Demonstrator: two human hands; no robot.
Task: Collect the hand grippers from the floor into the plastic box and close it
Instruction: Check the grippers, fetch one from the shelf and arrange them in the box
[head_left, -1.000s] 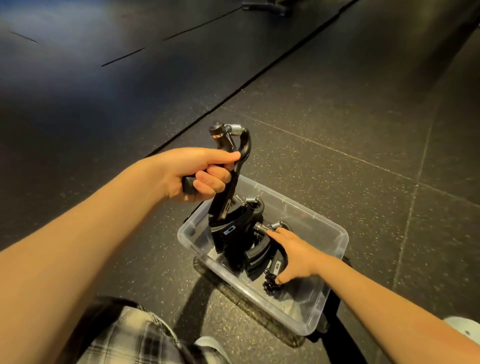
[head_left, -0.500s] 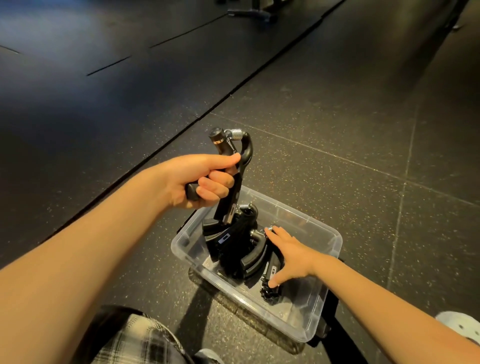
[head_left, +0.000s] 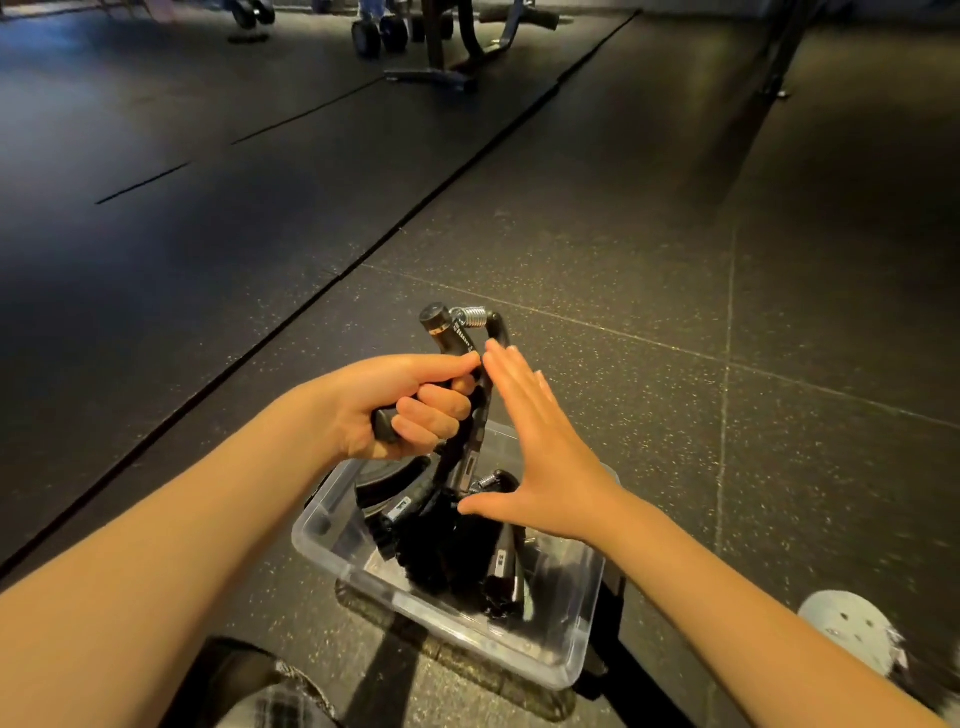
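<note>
Lower the hand gripper (head_left: 464, 340) straight down into the plastic box (head_left: 332, 540), which sits on the floor (head_left: 675, 260). Hold it as it is now: left grip (head_left: 410, 410) curled tight round one handle, spring end uppermost, lower end down among the pile at the box's far end. Use the right grip (head_left: 540, 467) to steady and steer; open and holding nothing, fingers straight, fingertips against the other handle, thumb spread above the pile. Aim for the freer room toward the box's near-right corner. Avoid leaving it wedged upright across the heap, since a lid would probably not sit flush. Tip it over and lay it flat, handles along the long walls. Ease the squeeze only once it rests, so the sprung handle cannot kick. Watch for the spring snagging on a neighbour.

Counted: one hand gripper held above the box. Inside, a dark tangle of hand grippers (head_left: 457, 551), at least three, exact number hard to tell. One box. Lid not made out for certain.
</note>
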